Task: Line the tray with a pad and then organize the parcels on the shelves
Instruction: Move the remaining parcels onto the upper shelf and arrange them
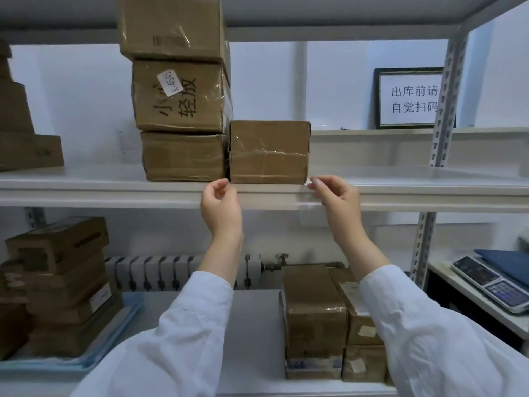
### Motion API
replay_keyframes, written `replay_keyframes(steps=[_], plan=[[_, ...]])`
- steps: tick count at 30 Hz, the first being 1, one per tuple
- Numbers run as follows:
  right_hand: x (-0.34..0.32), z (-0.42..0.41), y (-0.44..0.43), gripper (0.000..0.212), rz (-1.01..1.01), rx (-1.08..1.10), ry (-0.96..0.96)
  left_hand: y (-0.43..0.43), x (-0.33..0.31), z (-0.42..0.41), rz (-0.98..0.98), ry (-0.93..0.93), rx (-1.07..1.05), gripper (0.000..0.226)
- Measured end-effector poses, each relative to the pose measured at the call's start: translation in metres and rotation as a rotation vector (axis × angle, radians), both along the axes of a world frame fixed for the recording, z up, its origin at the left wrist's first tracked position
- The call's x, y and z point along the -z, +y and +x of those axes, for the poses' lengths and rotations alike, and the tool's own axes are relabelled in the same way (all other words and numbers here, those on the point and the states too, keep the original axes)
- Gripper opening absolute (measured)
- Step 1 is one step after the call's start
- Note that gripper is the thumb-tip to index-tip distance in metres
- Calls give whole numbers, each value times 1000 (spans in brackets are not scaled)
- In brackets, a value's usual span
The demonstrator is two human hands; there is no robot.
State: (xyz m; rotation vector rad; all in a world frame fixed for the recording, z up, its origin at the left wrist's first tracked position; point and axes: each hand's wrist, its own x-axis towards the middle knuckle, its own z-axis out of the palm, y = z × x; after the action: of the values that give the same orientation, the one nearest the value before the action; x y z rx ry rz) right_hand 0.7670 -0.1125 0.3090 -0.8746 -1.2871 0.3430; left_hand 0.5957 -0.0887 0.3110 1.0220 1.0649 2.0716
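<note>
The small parcel [269, 151] sits on the upper shelf [114, 187], right against the bottom box of a stack [180, 96] on its left. The left hand [220, 204] and right hand [335, 196] hang just below its front corners, fingers loosely curled, holding nothing.

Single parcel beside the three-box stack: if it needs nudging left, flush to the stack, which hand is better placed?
Right, probably. The right hand sits just below the free right corner of the single parcel; the left hand is under the seam with the stack, with no side to push.
</note>
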Motion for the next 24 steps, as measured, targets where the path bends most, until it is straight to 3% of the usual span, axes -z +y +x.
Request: replay_keyframes(steps=[6,9,13,20,24], plan=[[26,16,0,17,-144,-51,-88,5,30,28,5,-77,15,20],[48,28,5,12,-281,-65,-111,9,50,39,-38,-83,71,15],[90,43,17,26,-514,-35,-118,17,78,55,-169,-121,159,22],[144,64,38,55,-975,-30,20,50,136,73,-613,-84,304,11],[161,77,48,60,-1103,-53,121,53,173,72,-854,17,433,45]])
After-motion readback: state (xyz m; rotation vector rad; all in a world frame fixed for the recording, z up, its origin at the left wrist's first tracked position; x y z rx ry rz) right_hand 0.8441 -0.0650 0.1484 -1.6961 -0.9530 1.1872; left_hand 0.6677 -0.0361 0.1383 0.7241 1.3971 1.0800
